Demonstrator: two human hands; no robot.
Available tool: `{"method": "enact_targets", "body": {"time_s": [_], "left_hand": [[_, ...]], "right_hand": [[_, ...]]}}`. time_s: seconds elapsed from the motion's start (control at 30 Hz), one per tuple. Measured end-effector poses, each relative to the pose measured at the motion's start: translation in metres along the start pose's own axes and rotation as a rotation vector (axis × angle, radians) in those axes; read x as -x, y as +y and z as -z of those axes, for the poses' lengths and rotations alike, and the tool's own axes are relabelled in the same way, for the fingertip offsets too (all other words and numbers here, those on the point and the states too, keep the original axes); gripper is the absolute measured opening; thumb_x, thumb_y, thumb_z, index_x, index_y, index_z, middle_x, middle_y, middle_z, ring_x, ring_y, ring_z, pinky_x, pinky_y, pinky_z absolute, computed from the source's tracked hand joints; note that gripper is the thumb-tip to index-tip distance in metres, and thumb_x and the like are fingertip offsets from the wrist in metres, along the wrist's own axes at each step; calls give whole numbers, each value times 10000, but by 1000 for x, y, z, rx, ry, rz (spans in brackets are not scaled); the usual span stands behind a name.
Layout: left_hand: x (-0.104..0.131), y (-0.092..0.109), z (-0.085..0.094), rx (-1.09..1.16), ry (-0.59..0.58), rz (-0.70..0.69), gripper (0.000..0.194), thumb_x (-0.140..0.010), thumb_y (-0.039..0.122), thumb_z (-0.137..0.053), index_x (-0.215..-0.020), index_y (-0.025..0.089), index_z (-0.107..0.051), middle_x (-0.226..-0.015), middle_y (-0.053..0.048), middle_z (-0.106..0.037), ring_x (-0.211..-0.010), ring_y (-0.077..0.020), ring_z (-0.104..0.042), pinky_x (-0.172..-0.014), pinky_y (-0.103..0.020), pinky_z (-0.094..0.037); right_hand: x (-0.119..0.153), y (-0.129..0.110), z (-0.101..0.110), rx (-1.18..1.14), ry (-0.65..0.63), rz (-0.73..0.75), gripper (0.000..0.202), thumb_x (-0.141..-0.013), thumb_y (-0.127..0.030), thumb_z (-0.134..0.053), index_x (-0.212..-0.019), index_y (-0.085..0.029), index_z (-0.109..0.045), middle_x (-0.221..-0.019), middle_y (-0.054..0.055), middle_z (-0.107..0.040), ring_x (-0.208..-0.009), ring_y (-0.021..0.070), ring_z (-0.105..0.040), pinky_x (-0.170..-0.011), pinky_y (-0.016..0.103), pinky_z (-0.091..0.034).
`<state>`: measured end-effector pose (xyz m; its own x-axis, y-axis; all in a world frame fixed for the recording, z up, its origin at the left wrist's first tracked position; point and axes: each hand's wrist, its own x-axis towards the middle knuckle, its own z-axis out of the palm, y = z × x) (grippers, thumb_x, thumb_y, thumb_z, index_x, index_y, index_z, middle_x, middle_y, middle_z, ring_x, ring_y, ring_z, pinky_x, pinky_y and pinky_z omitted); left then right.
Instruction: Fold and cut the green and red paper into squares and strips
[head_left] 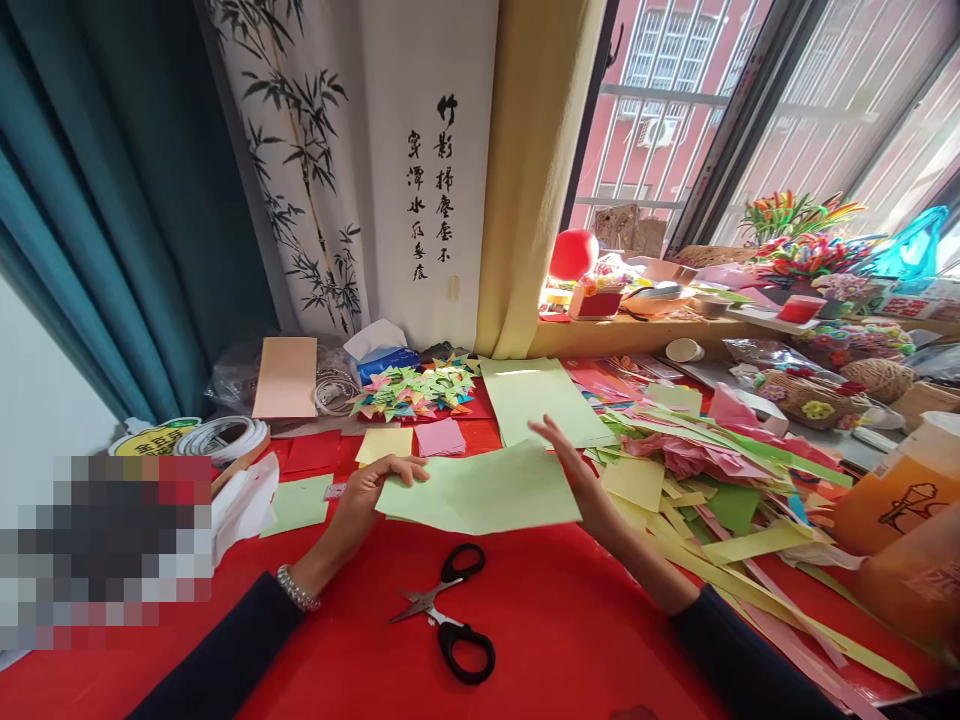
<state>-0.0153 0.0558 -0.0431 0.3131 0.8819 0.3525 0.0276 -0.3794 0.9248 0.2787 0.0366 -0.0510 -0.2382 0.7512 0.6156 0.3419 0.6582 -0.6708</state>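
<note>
A light green sheet of paper (480, 490), gently bent, is held just above the red tabletop. My left hand (373, 505) pinches its left end, thumb hidden underneath. At the other end, my right hand (581, 482) has its fingers stretched out and apart, with the palm side against the sheet's right edge. Nearer to me lie black-handled scissors (463, 637) on the table, their handles spread and the blades pointing left. Behind the held sheet rests a stack of larger pale green paper (547, 395).
Small square papers in yellow (385, 444), pink (440, 437) and green (296, 503) lie left. A pile of folded paper stars (416, 388) sits at the back. Paper strips and scraps (697, 520) cover the right side, beside an orange cup (900, 490).
</note>
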Motion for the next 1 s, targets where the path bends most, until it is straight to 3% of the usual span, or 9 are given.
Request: {"method": "enact_targets", "body": {"time_s": [0.07, 0.17, 0.33, 0.47, 0.57, 0.63, 0.7, 0.83, 1.0], "left_hand": [[-1, -1, -1, -9, 15, 57, 102, -750, 264, -560, -786, 176, -597, -979, -79, -662, -1026, -259, -551, -845, -361, -429], [-5, -6, -3, -6, 91, 185, 240, -704, 314, -616, -893, 169, -591, -1020, -76, -650, -981, -257, -573, -835, -351, -444], [-8, -17, -6, 27, 57, 257, 399, -660, 336, -660, -994, 166, -522, -1098, -84, -613, -1039, -250, -543, -889, -352, -425], [-7, -20, -7, 42, 34, 246, 483, -688, 327, -646, -1099, 185, -437, -1153, -75, -566, -1085, -222, -511, -906, -337, -415], [-6, -17, -7, 28, 14, 264, 410, -711, 333, -622, -1055, 182, -455, -1097, -66, -581, -1044, -214, -525, -876, -324, -424], [-5, -14, -7, 36, -1, 259, 339, -719, 325, -613, -992, 187, -467, -1022, -47, -603, -973, -201, -552, -828, -305, -439], [-4, -11, -7, 21, -17, 239, 292, -726, 309, -608, -959, 195, -473, -957, -26, -614, -912, -185, -565, -776, -279, -447], [-4, -9, -8, -57, -13, 218, 284, -722, 319, -614, -955, 201, -503, -894, -9, -617, -871, -179, -567, -751, -269, -445], [-6, -18, -5, -42, -57, 219, 287, -706, 332, -621, -943, 173, -587, -932, -39, -643, -878, -200, -570, -774, -293, -453]], "right_hand": [[-1, 3, 1, 10, -21, -80, 297, -807, -344, -536, -1087, -267, -601, -1121, 45, -603, -1173, 254, -444, -1021, 443, -281], [-1, 7, 1, -35, 58, -295, 267, -832, -374, -482, -983, -220, -640, -950, 46, -657, -928, 238, -582, -862, 409, -430], [1, 7, -1, -222, -40, -356, 528, -750, -340, -610, -1233, -233, -426, -1180, 70, -527, -1041, 215, -501, -845, 323, -438], [2, 3, -3, -458, -53, -457, 803, -740, -349, -622, -1363, -304, -117, -1118, 50, -540, -939, 177, -552, -782, 315, -470], [2, -1, -4, -483, -104, -509, 598, -758, -347, -601, -1283, -264, -327, -1031, 32, -581, -899, 167, -555, -761, 285, -459], [2, -2, -5, -432, -106, -511, 335, -779, -357, -571, -1073, -204, -521, -949, 32, -601, -875, 170, -551, -737, 269, -446], [2, -4, -5, -385, -64, -471, 220, -799, -364, -539, -925, -185, -568, -923, 32, -605, -876, 171, -545, -745, 266, -432], [1, -7, -5, -376, -54, -441, 299, -767, -346, -583, -1039, -228, -549, -1080, 27, -581, -981, 180, -521, -808, 278, -417], [2, -3, -3, -370, -86, -528, 339, -759, -386, -581, -1048, -211, -611, -968, 37, -645, -922, 208, -563, -807, 331, -438]]}}
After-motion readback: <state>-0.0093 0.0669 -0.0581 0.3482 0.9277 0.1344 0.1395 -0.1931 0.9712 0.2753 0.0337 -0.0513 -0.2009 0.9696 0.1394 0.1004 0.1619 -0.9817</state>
